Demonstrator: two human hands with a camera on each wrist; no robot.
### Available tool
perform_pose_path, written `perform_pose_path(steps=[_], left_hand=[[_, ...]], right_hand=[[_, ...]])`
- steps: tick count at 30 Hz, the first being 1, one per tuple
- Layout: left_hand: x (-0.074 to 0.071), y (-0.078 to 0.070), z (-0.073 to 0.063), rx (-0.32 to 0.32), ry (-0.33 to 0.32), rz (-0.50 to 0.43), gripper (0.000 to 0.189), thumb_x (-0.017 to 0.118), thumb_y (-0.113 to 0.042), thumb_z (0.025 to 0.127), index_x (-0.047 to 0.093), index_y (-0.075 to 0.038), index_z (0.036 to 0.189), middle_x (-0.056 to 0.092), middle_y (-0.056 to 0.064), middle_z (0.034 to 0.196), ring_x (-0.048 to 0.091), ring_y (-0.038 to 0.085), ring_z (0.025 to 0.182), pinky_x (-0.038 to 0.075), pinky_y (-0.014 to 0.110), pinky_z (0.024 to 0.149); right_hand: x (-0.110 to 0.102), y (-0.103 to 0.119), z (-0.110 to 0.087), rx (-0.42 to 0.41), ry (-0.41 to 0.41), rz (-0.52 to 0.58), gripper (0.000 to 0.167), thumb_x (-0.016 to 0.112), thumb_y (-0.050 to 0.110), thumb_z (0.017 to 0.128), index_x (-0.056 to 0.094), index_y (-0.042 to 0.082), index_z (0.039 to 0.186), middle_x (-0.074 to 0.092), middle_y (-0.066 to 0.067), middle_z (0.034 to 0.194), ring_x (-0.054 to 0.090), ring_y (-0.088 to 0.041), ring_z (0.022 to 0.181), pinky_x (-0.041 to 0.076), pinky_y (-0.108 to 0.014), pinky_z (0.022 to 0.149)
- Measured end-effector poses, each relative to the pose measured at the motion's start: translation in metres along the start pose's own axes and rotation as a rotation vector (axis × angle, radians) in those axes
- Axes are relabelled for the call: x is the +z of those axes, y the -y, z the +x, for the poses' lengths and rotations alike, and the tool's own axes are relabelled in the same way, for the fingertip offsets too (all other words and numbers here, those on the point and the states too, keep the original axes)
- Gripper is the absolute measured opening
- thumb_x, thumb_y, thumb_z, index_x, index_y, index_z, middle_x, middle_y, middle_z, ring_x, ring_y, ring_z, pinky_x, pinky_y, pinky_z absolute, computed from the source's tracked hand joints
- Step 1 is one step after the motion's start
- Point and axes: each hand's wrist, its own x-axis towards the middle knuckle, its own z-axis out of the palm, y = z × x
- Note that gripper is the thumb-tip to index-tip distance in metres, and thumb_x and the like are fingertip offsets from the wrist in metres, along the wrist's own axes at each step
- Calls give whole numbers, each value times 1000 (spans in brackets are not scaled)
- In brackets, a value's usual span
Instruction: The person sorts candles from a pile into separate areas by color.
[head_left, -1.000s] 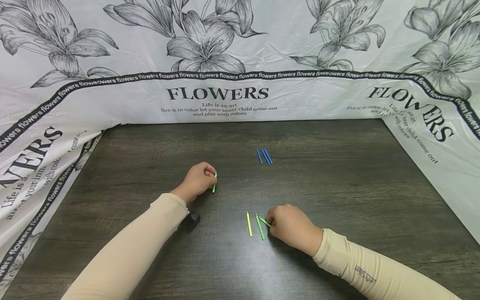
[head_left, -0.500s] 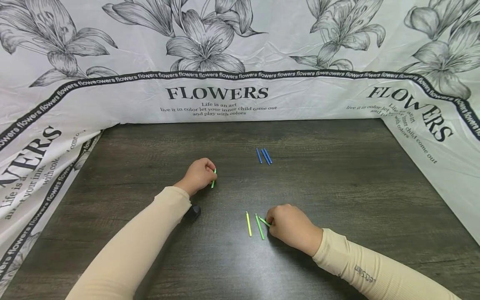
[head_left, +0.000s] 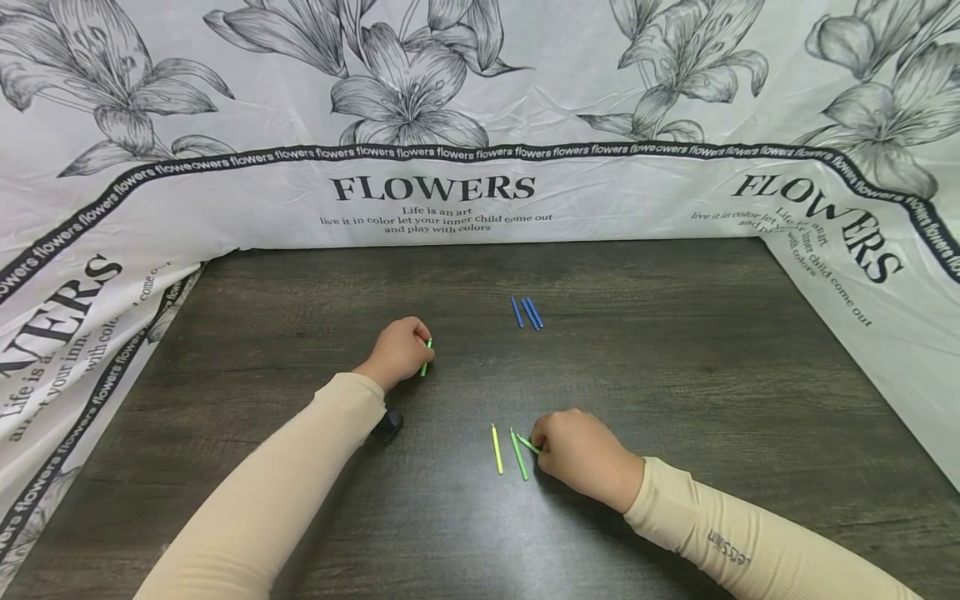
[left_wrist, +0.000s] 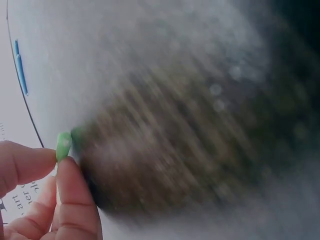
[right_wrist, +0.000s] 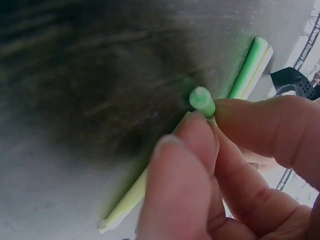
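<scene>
My left hand (head_left: pixel 397 354) pinches a thin green candle (head_left: pixel 423 367) between thumb and fingers, left of the table's middle. In the left wrist view that green candle (left_wrist: pixel 63 146) is seen end-on at the fingertips. Nearer the front, my right hand (head_left: pixel 587 457) pinches a second green candle (head_left: pixel 528 444), slanting, its lower part hidden by the fingers. Its round end (right_wrist: pixel 201 100) faces the right wrist camera. Just left of this hand, a third green candle (head_left: pixel 519 455) and a yellow candle (head_left: pixel 497 451) lie side by side, slightly apart, wicks toward the back.
Several blue candles (head_left: pixel 532 312) lie together farther back on the dark wooden table (head_left: pixel 675 333). A black wrist device (head_left: pixel 387 423) sits under the left wrist. White flower-printed cloth (head_left: pixel 435 200) walls the back and both sides.
My left hand has moved slightly away from me with its green candle, mostly in the first half second. My right hand and the lying candles have stayed put.
</scene>
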Motion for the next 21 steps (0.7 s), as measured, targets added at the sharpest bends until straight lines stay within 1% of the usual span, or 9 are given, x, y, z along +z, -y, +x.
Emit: perform_pose_path(steps=[6, 11, 15, 20, 21], left_hand=[[0, -1, 0, -18, 1, 9, 19, 57, -3, 91, 57, 1, 109, 55, 9, 84, 50, 21, 70, 42, 30, 60], [1, -2, 1, -18, -4, 34, 17, 58, -4, 91, 57, 0, 107, 55, 10, 84, 50, 21, 70, 42, 30, 61], [1, -2, 1, -12, -10, 48, 17, 58, -4, 91, 58, 1, 107, 56, 10, 84, 51, 21, 71, 42, 30, 61], [1, -3, 0, -9, -11, 50, 17, 58, -4, 91, 58, 1, 108, 56, 10, 85, 51, 21, 72, 43, 30, 62], [0, -3, 0, -9, -10, 48, 17, 58, -4, 91, 58, 1, 108, 56, 10, 85, 51, 21, 72, 43, 30, 63]], right_hand=[[1, -1, 0, -15, -4, -9, 23, 58, -10, 69, 59, 12, 64, 32, 11, 55, 24, -2, 49, 22, -18, 46], [1, -1, 0, -25, -14, -21, 25, 58, -10, 68, 55, 14, 61, 28, 12, 55, 23, -3, 50, 21, -18, 47], [0, -1, 0, -19, -7, -17, 23, 58, -10, 69, 57, 12, 63, 32, 12, 55, 24, -3, 49, 22, -18, 47], [0, 0, 0, -5, -2, -17, 17, 61, -9, 70, 67, 7, 71, 47, 9, 57, 30, -2, 49, 28, -18, 46], [-1, 0, 0, -6, -3, -18, 17, 61, -9, 70, 67, 6, 72, 48, 9, 57, 31, -2, 49, 29, -18, 46]])
